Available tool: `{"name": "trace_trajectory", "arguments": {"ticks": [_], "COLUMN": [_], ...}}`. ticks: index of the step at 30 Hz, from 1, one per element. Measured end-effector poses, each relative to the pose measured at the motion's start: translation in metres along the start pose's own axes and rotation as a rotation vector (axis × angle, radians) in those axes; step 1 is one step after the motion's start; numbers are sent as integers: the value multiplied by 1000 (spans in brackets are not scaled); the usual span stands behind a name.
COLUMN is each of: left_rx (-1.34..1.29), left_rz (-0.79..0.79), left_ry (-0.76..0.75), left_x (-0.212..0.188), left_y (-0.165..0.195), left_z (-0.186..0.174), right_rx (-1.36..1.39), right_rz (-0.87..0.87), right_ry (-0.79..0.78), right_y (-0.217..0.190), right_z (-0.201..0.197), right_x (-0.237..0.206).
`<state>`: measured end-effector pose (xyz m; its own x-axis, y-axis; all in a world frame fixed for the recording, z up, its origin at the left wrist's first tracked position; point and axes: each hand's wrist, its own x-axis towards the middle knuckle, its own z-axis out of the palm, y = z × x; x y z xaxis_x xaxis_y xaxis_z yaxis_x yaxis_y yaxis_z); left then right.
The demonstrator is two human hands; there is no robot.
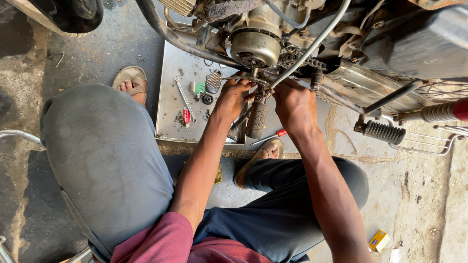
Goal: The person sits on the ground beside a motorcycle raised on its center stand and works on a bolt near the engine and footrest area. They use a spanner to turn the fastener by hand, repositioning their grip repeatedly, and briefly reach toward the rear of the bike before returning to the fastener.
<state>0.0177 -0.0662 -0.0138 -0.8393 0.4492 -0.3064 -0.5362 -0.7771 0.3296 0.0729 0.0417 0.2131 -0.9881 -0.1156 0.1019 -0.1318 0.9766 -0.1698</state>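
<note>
Oily concrete floor; two hands, fingers curled on one motorcycle footpeg; one metal tray.

Both arms reach forward and away from the body, bare from the short maroon sleeves down, running between the spread knees. The left arm is nearly straight, slanting up and slightly rightward, the wrist bent a little so the back of the left hand faces the camera; its fingers are curled inward in a closed grip, knuckles raised, fingertips hidden beneath. The right arm comes in from the lower right, forearm slanting up and leftward, wrist fairly straight. The right hand also shows its back, fingers folded forward and down with the thumb tucked toward the left hand. The two hands sit close together, just apart, at the same height.
</note>
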Motion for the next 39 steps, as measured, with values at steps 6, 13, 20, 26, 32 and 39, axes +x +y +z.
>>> {"name": "trace_trajectory", "arguments": {"ticks": [6,13,20,26,32,39], "left_rx": [8,6,14,23,16,15], "left_rz": [5,9,9,4,3,2], "left_ry": [0,1,0,7,3,-24], "left_x": [-2,-1,0,-1,-1,-1], "left_y": [2,2,1,2,3,4], "left_z": [3,2,1,3,3,3], "right_rx": [10,-18,-16,-24,-47,-10], "right_rz": [-4,-31,-13,-24,-17,-24], "right_ry": [3,43,38,49,22,-53], "right_y": [-3,-2,-1,1,-1,-10], "right_z": [1,3,5,7,9,12], "right_x": [-1,-1,-1,0,0,1]}}
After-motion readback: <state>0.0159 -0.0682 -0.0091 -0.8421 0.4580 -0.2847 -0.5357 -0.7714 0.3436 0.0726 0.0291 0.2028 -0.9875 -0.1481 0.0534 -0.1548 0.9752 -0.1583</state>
